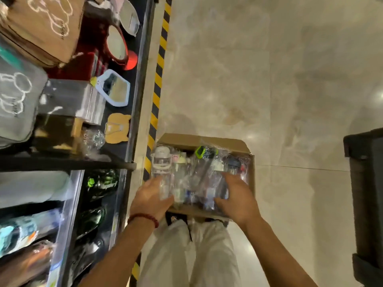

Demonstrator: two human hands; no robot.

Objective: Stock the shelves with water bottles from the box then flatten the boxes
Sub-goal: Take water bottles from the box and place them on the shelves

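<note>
Head view: I work from the shelves (68, 183) at far left toward the box (207, 141) on the floor, which lies beneath both hands. I advise lifting the clear bottle (162, 170) straight up, clear of the wrapped bottles (207, 177) beside it, before swinging left. My left hand (150, 198) is wrapped round that bottle's lower body, fingers curled. Right of this grasp, my right hand (236, 198) rests on the wrapped bottles, its fingers hidden, so I cannot tell whether it grips them.
</note>
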